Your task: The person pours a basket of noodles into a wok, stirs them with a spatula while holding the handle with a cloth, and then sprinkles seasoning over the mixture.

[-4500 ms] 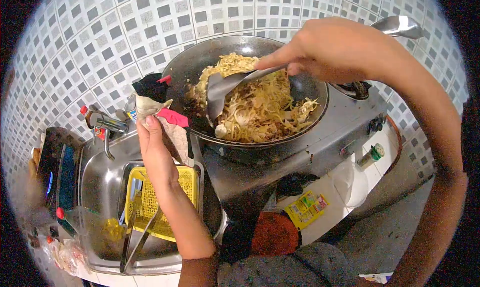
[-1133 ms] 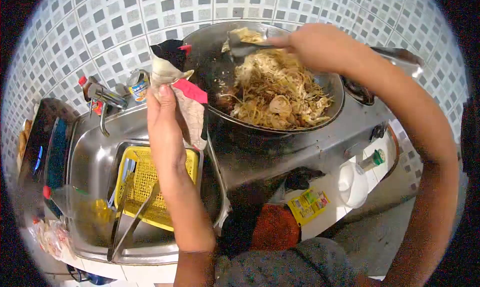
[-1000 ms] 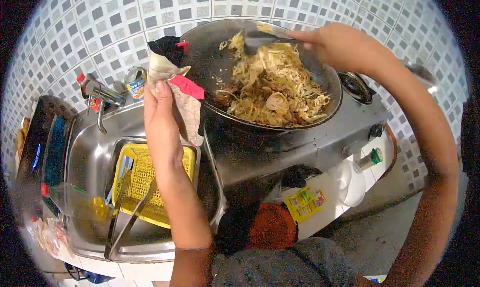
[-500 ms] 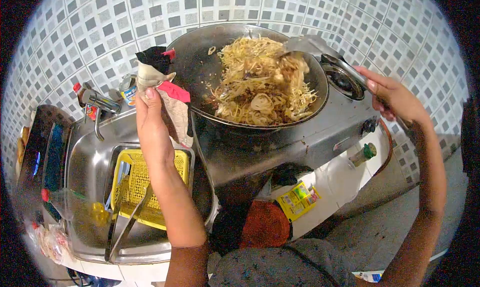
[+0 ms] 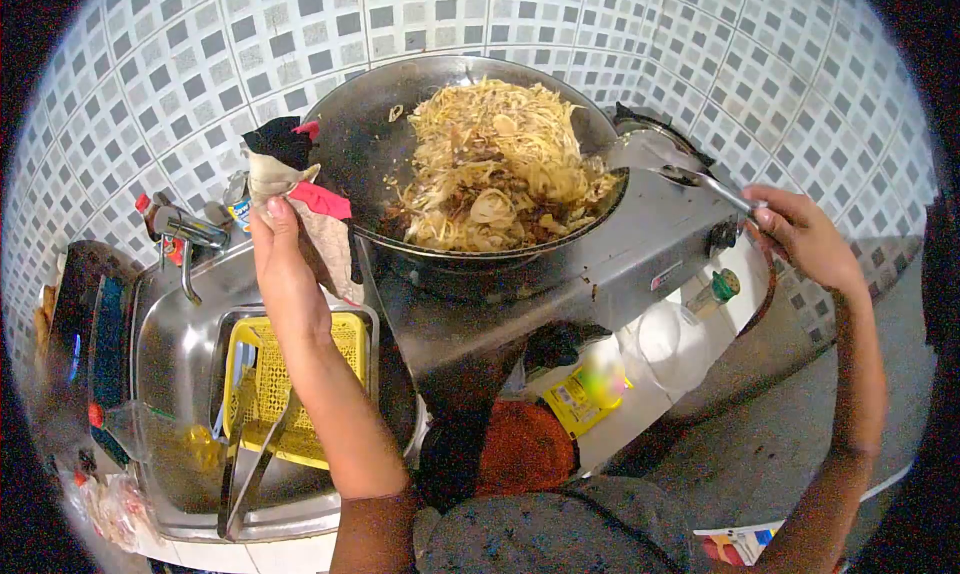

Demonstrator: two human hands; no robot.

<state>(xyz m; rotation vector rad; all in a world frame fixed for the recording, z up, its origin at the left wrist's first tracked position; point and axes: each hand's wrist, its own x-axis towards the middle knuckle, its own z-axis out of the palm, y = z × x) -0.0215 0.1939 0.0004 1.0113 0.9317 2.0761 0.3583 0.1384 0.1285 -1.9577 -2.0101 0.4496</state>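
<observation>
A wide wok (image 5: 345, 144) sits on the stove, holding a heap of noodles (image 5: 490, 124) with browned bits and pale slices through it. My left hand (image 5: 285, 264) is closed on a folded cloth (image 5: 325, 244) of beige, pink and black at the wok's left rim. Whether a handle lies under the cloth is hidden. Out to the right, my right hand (image 5: 805, 236) grips the handle of a metal spatula (image 5: 715, 186). Its broad blade is at the wok's right rim, beside the noodles, partly blurred.
Left of the stove is a steel sink (image 5: 165, 344) with a faucet (image 5: 190, 274), a yellow basket (image 5: 345, 344) and tongs (image 5: 250, 464). A second burner (image 5: 665, 134) lies behind the spatula. Below the stove front are a yellow packet (image 5: 580, 399), a clear container (image 5: 670, 349) and a green-lidded jar (image 5: 715, 292).
The spatula has moved from over the noodles down and right to the wok's rim, my right hand with it. Noodles have shifted in the wok. The view has turned slightly right.
</observation>
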